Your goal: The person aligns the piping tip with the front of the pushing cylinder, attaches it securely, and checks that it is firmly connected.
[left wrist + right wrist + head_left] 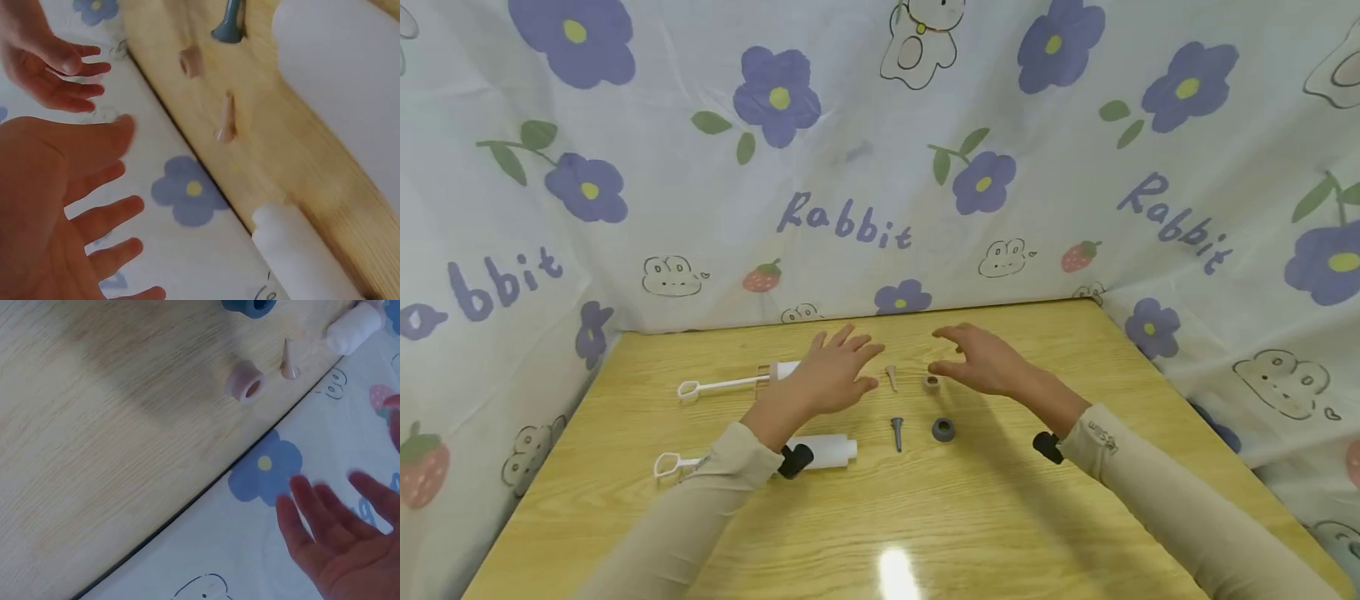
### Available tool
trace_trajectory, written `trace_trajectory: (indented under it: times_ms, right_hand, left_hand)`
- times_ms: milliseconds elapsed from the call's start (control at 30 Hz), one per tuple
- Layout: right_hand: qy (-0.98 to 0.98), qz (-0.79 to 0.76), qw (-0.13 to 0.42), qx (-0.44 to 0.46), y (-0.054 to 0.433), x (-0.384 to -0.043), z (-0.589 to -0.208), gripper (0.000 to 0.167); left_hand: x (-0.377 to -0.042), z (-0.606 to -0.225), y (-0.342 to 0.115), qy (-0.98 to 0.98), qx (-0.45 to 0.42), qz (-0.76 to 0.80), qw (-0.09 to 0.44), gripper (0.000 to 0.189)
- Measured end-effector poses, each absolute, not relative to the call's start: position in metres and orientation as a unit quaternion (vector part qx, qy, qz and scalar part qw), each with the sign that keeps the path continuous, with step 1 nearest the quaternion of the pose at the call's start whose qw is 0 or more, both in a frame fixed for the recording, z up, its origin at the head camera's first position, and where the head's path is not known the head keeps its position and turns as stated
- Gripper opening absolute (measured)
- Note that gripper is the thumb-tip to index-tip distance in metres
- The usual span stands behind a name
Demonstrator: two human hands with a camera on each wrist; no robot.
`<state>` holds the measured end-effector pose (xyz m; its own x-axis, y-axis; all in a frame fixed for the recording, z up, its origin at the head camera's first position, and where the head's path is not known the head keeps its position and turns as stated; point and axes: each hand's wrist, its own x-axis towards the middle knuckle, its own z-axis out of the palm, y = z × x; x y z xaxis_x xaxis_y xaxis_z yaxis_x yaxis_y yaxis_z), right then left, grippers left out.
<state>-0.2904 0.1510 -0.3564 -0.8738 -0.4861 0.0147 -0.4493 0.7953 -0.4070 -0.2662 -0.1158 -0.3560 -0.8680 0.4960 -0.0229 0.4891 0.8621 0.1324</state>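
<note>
My left hand (831,375) hovers over the far white tube (786,369), fingers spread and holding nothing. From that tube a plunger rod (726,385) with a loop handle sticks out to the left. A second white tube (823,451) lies nearer, partly hidden by the left wrist. Between the hands lie a small pinkish cone nozzle (226,119) and a dark grey nozzle (897,433). My right hand (977,360) is held in the air close to the pinkish ring cap (245,382), fingers apart and nothing in them. A dark grey ring cap (943,429) sits nearer.
The wooden table (1000,517) ends at the back against a white curtain (850,267) printed with flowers and rabbits, which also hangs along both sides. The near tube's loop handle (667,465) points left beside the left sleeve (700,500).
</note>
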Motion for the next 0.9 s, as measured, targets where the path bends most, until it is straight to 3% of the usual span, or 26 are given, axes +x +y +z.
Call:
trace_trajectory:
  times_ms: [133,367,700,900]
  right_hand:
    - [0.938,-0.157,0.106,-0.29,0.149,-0.288,-0.366,0.044]
    - [0.927,-0.105,0.186,-0.308,0.139,-0.276,-0.386,0.033]
    - [0.932,-0.077,0.169,-0.313,0.135,-0.272,-0.399,0.036]
    - [0.931,-0.078,0.154,-0.321,0.135,-0.274,-0.404,0.026]
  left_hand:
    - [-0.271,-0.369,-0.093,0.957,0.285,0.01,0.053,0.051]
    - [-0.271,-0.387,-0.061,0.94,0.322,-0.056,0.099,0.036]
    - [-0.263,-0.392,-0.041,0.931,0.329,-0.1,0.123,0.01]
    - [-0.265,-0.396,-0.039,0.93,0.332,-0.113,0.111,0.021]
